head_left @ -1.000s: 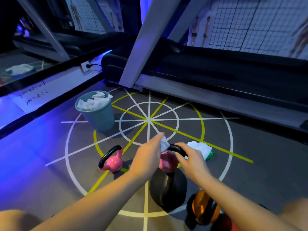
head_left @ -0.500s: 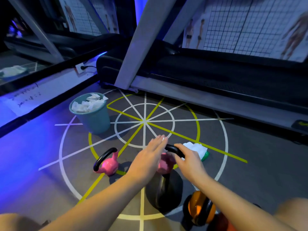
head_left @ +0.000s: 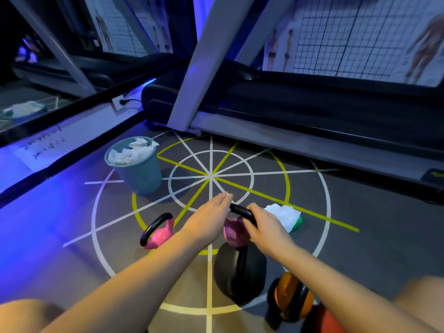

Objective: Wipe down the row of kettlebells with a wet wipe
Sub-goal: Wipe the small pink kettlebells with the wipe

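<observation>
A row of kettlebells stands on the gym floor: a pink one [head_left: 159, 234] at the left, a second pink one [head_left: 234, 233], a big black one [head_left: 240, 272], an orange and black one [head_left: 292, 296], and a red one [head_left: 322, 320] cut by the frame's edge. My right hand [head_left: 264, 229] grips the black handle [head_left: 242, 211] of the second pink kettlebell. My left hand [head_left: 209, 217] lies over that kettlebell's left side with straight fingers. A white tip of the wet wipe [head_left: 226, 194] shows at its fingertips; the rest is hidden under the hand.
A teal bin [head_left: 139, 169] stuffed with used wipes stands at the back left. A pack of wipes [head_left: 286, 217] lies just right of my right hand. A treadmill [head_left: 312, 111] runs along the far side, with a mirror wall at the left.
My left hand has flattened out over the pink kettlebell, hiding most of the wipe that stuck up from it earlier. My right hand keeps its grip on the handle.
</observation>
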Available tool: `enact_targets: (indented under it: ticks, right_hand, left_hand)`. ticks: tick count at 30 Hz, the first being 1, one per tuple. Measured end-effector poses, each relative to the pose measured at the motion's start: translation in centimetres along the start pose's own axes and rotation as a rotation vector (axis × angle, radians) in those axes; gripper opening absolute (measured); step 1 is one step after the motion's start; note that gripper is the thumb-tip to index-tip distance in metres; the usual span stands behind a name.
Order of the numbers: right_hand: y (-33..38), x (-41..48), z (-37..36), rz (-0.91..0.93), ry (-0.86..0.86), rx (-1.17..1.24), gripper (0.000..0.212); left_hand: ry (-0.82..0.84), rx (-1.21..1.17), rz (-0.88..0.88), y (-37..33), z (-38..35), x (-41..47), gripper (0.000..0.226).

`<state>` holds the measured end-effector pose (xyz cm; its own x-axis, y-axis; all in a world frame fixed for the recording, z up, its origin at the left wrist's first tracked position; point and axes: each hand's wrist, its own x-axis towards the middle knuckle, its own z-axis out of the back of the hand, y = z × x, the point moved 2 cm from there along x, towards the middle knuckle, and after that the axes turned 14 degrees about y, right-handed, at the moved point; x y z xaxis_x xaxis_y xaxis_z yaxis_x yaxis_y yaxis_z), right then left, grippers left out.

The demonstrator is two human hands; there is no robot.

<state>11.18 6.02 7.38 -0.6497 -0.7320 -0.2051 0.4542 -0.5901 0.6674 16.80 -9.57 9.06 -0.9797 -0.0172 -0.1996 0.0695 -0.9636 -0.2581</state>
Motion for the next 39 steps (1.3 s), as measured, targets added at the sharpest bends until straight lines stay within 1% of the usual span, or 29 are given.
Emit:
enact_targets:
  ticks: [2, 4, 6, 8, 10, 11, 12, 15, 16, 17, 19, 20, 22, 24, 26, 29, 30, 31, 32, 35, 36, 38, 39]
  right_hand:
    - [0.8, 0.2, -0.3, -0.011, 0.023, -0.06, 0.017]
    - [1.2, 0.2, -0.4, -0.033, 0.025, -0.105, 0.017]
    - [1.4, 0.0, -0.6, -0.04, 0.026, -0.119, 0.014]
    - [1.9, -0.2, -0.8, -0.039, 0.018, -0.126, 0.013]
    - [2.3, -0.2, -0.5, -0.058, 0.004, -0.101, 0.02]
    - [2.5, -0.1, -0.4, -0.073, 0.003, -0.081, 0.021]
    - [2.7, -0.2, -0.4, -0.085, 0.003, -0.058, 0.022]
    - [2.9, -0.5, -0.5, -0.089, 0.015, -0.029, 0.021]
    - [3.0, -0.6, -0.6, -0.085, 0.021, -0.031, 0.02]
    - [2.9, -0.7, -0.7, -0.082, 0.021, -0.034, 0.02]
    - [2.4, -0.7, -0.8, -0.084, 0.012, -0.026, 0.02]
    - [2.1, -0.8, -0.7, -0.082, 0.006, -0.011, 0.019]
    - [1.4, -0.9, -0.4, -0.087, 0.0, 0.029, 0.017]
    - [0.5, -1.1, 0.1, -0.092, 0.01, 0.081, 0.02]
    - [0.0, -1.2, 0.5, -0.107, -0.002, 0.113, 0.028]
    - [-0.4, -1.3, 0.8, -0.12, -0.026, 0.153, 0.035]
    - [-0.4, -1.3, 0.8, -0.117, -0.027, 0.147, 0.035]
    - [-0.3, -1.3, 0.7, -0.111, -0.022, 0.135, 0.034]
    - [-0.3, -1.2, 0.7, -0.1, -0.016, 0.126, 0.033]
    - [-0.4, -1.0, 0.5, -0.078, 0.011, 0.123, 0.029]
    - [-0.6, -1.0, 0.5, -0.082, 0.014, 0.126, 0.026]
    - [-1.1, -0.8, 0.6, -0.096, 0.008, 0.136, 0.024]
    - [-1.3, -0.7, 0.8, -0.099, 0.004, 0.145, 0.024]
  left_hand:
    - [0.036, 0.031, 0.028, -0.1, 0.6, -0.2, 0.061]
    - [0.105, 0.059, 0.04, 0.3, 1.3, -0.3, 0.045]
    - [0.12, -0.011, 0.038, 1.0, 1.4, -0.8, 0.037]
    - [0.003, -0.215, 0.083, 1.3, 0.6, -1.9, 0.036]
    - [-0.184, -0.484, 0.192, 1.0, -0.9, -3.2, 0.035]
    - [-0.245, -0.568, 0.26, 1.0, -2.2, -3.8, 0.035]
    - [-0.266, -0.613, 0.311, 1.0, -3.6, -4.1, 0.034]
    - [-0.19, -0.683, 0.414, 0.9, -7.4, -4.2, 0.028]
    - [-0.222, -0.775, 0.449, 0.4, -7.8, -4.0, 0.027]
    - [-0.305, -0.898, 0.498, -0.1, -7.9, -3.6, 0.027]
    - [-0.543, -1.131, 0.63, -1.0, -7.3, -3.3, 0.033]
    - [-0.623, -1.133, 0.637, -1.6, -6.5, -3.6, 0.036]
    - [-0.695, -0.982, 0.486, -2.7, -5.7, -4.4, 0.035]
    - [-0.705, -0.867, 0.334, -3.0, -5.4, -4.5, 0.035]
    - [-0.627, -0.877, 0.33, -2.4, -5.7, -3.8, 0.039]
    - [-0.349, -0.853, 0.433, -1.4, -8.0, -3.0, 0.04]
    - [-0.293, -0.888, 0.448, -1.4, -9.0, -2.9, 0.039]
    - [-0.281, -0.956, 0.47, -1.5, -9.4, -2.9, 0.038]
    - [-0.324, -1.069, 0.485, -1.4, -9.4, -2.7, 0.037]
    - [-0.59, -1.469, 0.501, -0.9, -7.7, -1.2, 0.033]
    - [-0.644, -1.513, 0.48, -1.0, -6.9, -0.9, 0.034]
    - [-0.645, -1.394, 0.412, -1.2, -6.3, -1.1, 0.036]
    - [-0.59, -1.305, 0.386, -1.5, -6.5, -1.4, 0.037]
